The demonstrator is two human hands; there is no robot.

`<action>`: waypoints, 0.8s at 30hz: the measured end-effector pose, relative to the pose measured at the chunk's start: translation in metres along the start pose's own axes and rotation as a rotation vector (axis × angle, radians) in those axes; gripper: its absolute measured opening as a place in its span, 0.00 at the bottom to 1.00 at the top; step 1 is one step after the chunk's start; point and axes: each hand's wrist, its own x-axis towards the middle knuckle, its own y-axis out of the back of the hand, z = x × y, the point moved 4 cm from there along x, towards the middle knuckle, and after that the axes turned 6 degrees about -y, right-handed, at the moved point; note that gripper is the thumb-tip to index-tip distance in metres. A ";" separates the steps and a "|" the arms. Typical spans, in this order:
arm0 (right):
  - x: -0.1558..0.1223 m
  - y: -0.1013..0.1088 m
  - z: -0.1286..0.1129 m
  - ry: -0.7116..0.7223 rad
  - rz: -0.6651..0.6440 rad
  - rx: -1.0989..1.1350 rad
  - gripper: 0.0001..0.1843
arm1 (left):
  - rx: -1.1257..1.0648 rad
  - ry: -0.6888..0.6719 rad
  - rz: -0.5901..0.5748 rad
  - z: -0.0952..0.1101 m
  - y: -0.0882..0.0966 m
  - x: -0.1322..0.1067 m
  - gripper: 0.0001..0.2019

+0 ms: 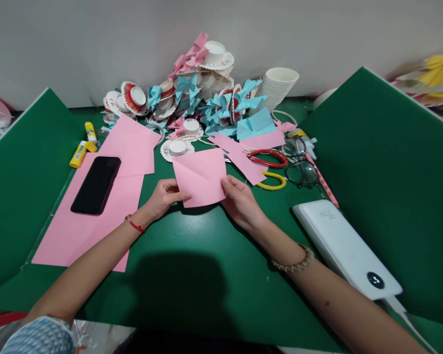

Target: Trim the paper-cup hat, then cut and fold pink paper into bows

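Between my two hands a roughly square piece of pink paper [200, 174] is held up above the green table, with a faint crease across it. My left hand [167, 196] pinches its lower left edge, thumb on the front face. At the right edge my right hand [239, 196] grips it the same way, with the fingers behind and partly hidden. Just beyond lie pink paper strips [241, 160], red-handled scissors [268, 158] and a yellow handle loop [275, 182]. A small white paper hat [177, 147] sits right behind the square.
Larger pink sheets [133, 147] lie at left under a black phone [96, 186], beside yellow glue sticks [79, 153]. Decorated paper hats [214, 98] are heaped at the back near stacked paper cups [278, 86]. Eyeglasses [301, 172] and a white power bank [345, 246] lie right; green panels [384, 172] flank the table.
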 end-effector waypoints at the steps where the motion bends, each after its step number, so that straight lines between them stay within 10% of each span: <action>1: 0.000 0.000 0.000 0.012 0.005 -0.022 0.21 | 0.004 -0.024 0.009 0.001 0.001 0.000 0.17; 6: -0.006 0.004 -0.005 0.218 0.181 -0.232 0.17 | 0.048 -0.217 0.068 0.007 0.008 0.004 0.38; 12: -0.016 0.001 -0.015 0.395 0.246 -0.494 0.08 | 0.384 -0.292 0.065 0.008 0.012 0.006 0.11; 17: -0.011 0.006 -0.010 0.294 0.207 -0.438 0.22 | 0.408 -0.271 0.156 0.009 0.014 0.004 0.17; 24: -0.018 0.007 -0.016 0.386 0.322 -0.444 0.10 | 0.344 -0.262 0.272 0.010 0.018 0.003 0.10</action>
